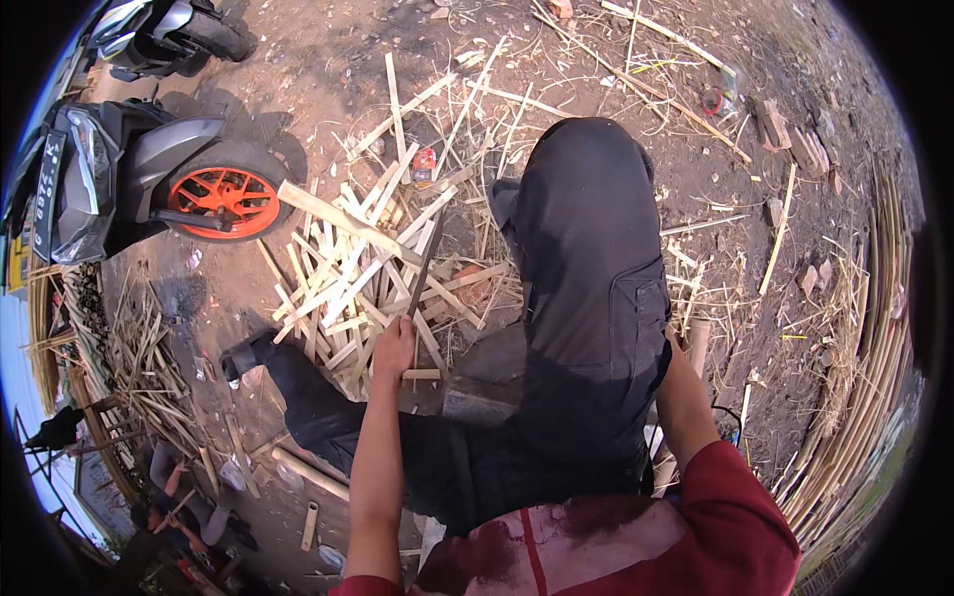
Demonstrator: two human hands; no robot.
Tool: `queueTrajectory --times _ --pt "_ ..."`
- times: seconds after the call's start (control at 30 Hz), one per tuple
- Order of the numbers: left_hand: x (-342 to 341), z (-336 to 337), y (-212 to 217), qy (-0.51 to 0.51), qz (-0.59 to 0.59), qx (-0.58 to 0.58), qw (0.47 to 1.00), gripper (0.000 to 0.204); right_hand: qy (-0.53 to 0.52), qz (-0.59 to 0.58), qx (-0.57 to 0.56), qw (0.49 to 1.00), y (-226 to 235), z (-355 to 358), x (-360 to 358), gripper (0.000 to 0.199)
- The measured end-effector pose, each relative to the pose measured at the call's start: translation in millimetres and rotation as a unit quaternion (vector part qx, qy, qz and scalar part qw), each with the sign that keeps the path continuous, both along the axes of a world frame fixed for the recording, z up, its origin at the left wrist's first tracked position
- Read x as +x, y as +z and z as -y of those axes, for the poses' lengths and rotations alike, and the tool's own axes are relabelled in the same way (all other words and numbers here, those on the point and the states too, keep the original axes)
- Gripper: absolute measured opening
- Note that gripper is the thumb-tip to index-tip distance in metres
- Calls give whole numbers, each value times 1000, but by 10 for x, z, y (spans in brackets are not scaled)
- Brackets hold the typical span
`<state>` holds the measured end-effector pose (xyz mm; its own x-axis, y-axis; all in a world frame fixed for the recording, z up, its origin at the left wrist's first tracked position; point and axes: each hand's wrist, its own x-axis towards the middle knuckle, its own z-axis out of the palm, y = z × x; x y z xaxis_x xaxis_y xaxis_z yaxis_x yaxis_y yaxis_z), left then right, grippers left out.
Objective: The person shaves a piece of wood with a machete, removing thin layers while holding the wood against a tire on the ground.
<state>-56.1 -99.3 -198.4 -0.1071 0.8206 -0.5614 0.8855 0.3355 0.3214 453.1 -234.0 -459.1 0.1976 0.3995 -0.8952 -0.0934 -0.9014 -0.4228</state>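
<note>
Left hand (394, 348) closed around dark blade (425, 266), over pile of split bamboo strips (343, 283) on dirt ground (328, 70). Right hand hidden behind black-trousered knee (586, 288); grip cannot be told.

My left hand (394, 348) is clenched in a fist at the end of a bare forearm stretched straight ahead. My right forearm angles down behind my raised, black-trousered right knee, which hides that hand. Red short sleeves cover both my upper arms.
</note>
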Motion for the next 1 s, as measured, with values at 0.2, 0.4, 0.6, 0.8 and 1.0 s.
queueTrajectory --times 0.2,0.4,0.6,0.8,1.0 --pt "-35 -25 -206 -14 55 35 998 50 274 374 -152 873 242 386 0 97" --pt "-44 -10 -138 -34 46 28 998 49 271 354 -131 886 1110 44 -69 94" --pt "-173 51 -154 -23 22 38 999 48 343 158 -105 920 983 -147 20 89" --pt "96 -86 -153 -54 23 70 996 45 293 366 -114 876 -15 82 289 67" --pt "24 -108 -37 -51 -2 73 996 43 300 414 233 827 974 -1138 1060 53"
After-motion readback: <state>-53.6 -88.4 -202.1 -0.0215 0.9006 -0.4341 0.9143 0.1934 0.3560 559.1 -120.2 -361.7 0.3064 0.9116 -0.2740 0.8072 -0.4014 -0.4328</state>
